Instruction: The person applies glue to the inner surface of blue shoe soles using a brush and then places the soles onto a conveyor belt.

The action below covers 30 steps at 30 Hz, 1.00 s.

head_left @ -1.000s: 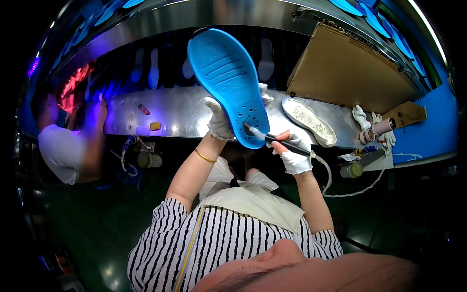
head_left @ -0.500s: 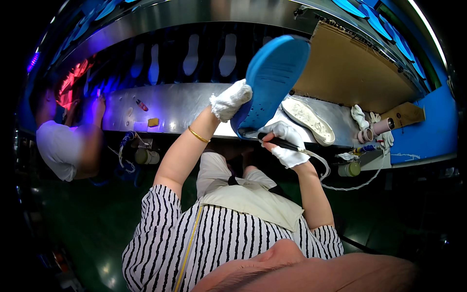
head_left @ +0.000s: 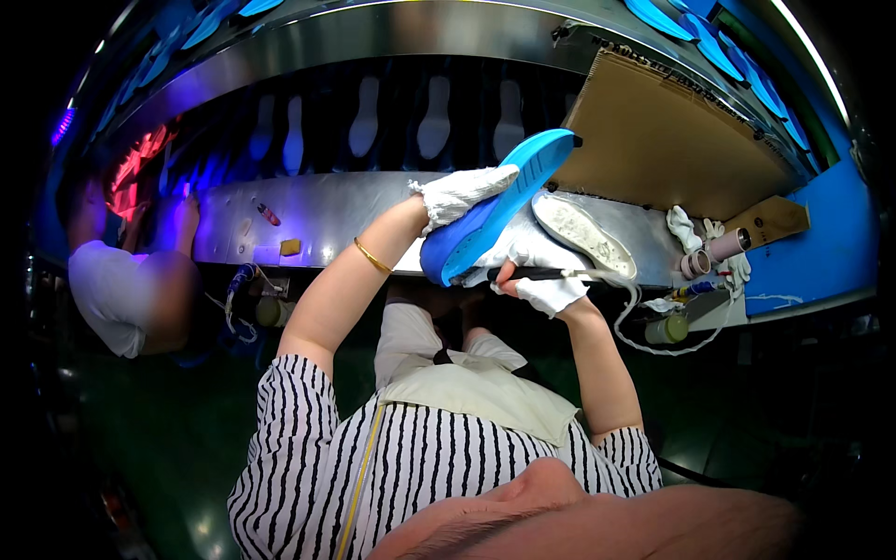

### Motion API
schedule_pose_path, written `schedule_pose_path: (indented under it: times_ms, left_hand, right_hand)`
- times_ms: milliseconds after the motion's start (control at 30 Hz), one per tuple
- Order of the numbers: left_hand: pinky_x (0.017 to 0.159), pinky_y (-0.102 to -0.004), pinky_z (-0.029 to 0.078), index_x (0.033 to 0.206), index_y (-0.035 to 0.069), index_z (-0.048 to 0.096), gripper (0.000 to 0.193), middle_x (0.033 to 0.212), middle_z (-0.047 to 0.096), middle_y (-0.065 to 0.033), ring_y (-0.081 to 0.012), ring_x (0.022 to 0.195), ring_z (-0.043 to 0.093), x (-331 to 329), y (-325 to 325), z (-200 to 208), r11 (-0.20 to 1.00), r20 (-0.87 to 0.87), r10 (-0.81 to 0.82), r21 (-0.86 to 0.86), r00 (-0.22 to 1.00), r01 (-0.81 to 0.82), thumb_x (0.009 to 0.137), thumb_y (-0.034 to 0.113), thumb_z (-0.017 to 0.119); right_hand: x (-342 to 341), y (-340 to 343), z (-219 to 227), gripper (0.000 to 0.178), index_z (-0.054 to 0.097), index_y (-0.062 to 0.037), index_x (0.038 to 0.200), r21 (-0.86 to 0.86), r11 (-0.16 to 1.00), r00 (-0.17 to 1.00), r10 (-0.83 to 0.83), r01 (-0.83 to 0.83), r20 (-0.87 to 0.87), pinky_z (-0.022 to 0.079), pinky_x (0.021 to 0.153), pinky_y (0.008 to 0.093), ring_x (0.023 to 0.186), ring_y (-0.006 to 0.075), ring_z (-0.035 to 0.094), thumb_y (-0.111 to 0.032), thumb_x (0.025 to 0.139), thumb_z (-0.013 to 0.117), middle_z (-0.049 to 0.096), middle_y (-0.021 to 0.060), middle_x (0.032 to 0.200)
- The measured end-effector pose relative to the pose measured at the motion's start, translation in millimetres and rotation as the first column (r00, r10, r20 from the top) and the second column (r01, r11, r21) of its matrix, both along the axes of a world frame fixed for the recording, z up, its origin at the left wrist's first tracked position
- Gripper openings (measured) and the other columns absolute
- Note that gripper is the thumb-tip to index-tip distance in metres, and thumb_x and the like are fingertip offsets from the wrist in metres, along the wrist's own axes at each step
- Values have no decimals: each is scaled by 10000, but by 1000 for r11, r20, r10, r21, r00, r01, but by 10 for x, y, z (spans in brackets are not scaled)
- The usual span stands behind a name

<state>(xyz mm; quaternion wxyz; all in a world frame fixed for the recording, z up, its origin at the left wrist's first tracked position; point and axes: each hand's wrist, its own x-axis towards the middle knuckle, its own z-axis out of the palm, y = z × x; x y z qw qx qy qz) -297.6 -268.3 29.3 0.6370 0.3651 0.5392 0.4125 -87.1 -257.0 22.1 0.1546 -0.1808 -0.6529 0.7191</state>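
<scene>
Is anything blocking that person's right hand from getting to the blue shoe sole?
Nothing visible is. The right hand is close beside the near end of the blue sole, gripping a black-handled brush; the left hand holds the sole's left side.

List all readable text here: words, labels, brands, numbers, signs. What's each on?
Nothing I can quote.
Large cardboard box: dark printing along its top edge, too foreshortened to read.
Small brown carton: dark mark, too small to read.
Small red item on the bench: too blurred to tell.
Blue shoe sole, black-handled tool: none legible.
</scene>
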Motion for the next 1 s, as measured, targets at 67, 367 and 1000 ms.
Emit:
schedule_pose_path:
  times_ms: [67, 367, 1000]
  left_hand:
    - [754, -273, 510, 1212, 38, 520, 634, 1045, 594, -110, -146, 853, 596, 71, -52, 165, 1000, 52, -12, 9, 999, 12, 828, 540, 573]
    - [750, -305, 522, 1237, 25, 496, 695, 1076, 588, -154, -184, 882, 609, 25, -27, 232, 997, 5, -61, -50, 998, 61, 830, 588, 526]
    - [1004, -559, 346, 1278, -18, 425, 703, 1246, 482, -206, -390, 1104, 491, -137, -614, -383, 971, 903, 157, -67, 400, -231, 867, 553, 441]
  right_hand:
    - [-6, 80, 31, 105, 587, -24, 771, 133, 991, 989, -43, 24, 142, 452, 627, 232, 666, 106, 535, 22, 682, 619, 569, 41, 732]
    - [72, 284, -43, 106, 593, -45, 732, 312, 949, 997, -60, 45, 38, 464, 637, 268, 693, 152, 553, 28, 660, 617, 590, 57, 734]
    - [187, 137, -261, 175, 543, -17, 834, 82, 880, 874, -447, 468, -191, 500, 674, 246, 729, 122, 618, 58, 741, 670, 627, 82, 825]
